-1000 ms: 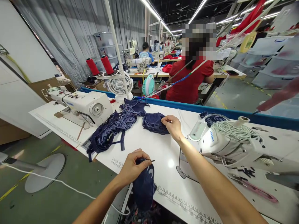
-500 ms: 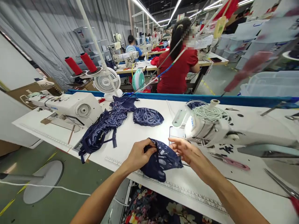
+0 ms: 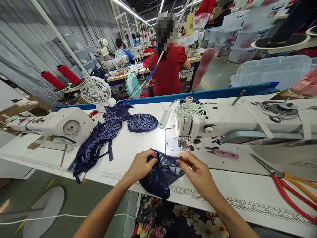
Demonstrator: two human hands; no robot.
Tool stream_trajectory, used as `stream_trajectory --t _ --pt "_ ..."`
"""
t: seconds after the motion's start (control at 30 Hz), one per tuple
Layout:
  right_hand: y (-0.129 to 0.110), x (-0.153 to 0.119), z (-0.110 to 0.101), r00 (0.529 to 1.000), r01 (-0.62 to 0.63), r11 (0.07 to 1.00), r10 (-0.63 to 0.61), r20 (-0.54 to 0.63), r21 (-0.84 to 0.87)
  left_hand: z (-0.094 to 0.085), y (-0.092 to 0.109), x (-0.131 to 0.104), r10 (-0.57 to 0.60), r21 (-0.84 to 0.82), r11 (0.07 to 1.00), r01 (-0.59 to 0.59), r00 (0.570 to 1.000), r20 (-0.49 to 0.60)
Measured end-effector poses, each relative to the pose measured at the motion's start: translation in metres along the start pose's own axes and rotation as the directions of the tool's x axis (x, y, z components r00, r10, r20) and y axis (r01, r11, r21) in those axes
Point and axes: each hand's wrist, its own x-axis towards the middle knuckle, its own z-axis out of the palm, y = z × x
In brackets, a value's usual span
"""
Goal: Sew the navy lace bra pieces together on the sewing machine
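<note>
A piece of navy lace fabric (image 3: pixel 158 180) hangs between my two hands, just above the front edge of the white sewing table. My left hand (image 3: pixel 142 165) pinches its upper left edge between thumb and fingers. At the upper right edge, my right hand (image 3: pixel 195 170) grips the lace with thumb and forefinger. Right behind the fabric is the sewing machine's needle area (image 3: pixel 183 143). A separate navy lace cup piece (image 3: pixel 143 123) lies flat on the table, beside a heap of navy lace garment parts (image 3: pixel 99 142).
Pink-handled thread snips (image 3: pixel 221 152) and scissors with red and orange handles (image 3: pixel 282 175) lie to the right. A second sewing machine (image 3: pixel 59 124) and a white fan (image 3: pixel 96 91) stand left. A person in red (image 3: pixel 167 71) sits ahead.
My right hand has closed on the lace's right edge, where its fingers were spread before. The fabric's upper edge is now drawn out between both hands. My view has turned right.
</note>
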Motion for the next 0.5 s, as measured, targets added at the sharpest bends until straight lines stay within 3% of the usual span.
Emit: stream_trajectory --t 0.13,0.23,0.33,0.5 --pt "0.004 0.004 0.002 0.989 -0.146 0.979 0.141 0.045 0.14 -0.009 0.023 -0.014 0.076 -0.025 0.997 -0.078 0.993 -0.094" --pt "0.003 0.003 0.006 0.977 -0.207 0.951 0.188 0.105 0.228 -0.009 0.04 -0.014 0.186 -0.246 0.955 -0.167 0.981 0.058" --pt "0.002 0.0 0.007 0.969 -0.237 0.932 0.206 0.137 0.275 -0.002 0.044 -0.003 0.158 -0.423 0.904 -0.065 0.969 0.188" --pt "0.001 -0.005 0.002 0.96 -0.263 0.928 0.224 0.168 0.264 0.012 0.04 0.004 0.039 -0.501 0.861 0.083 0.972 0.23"
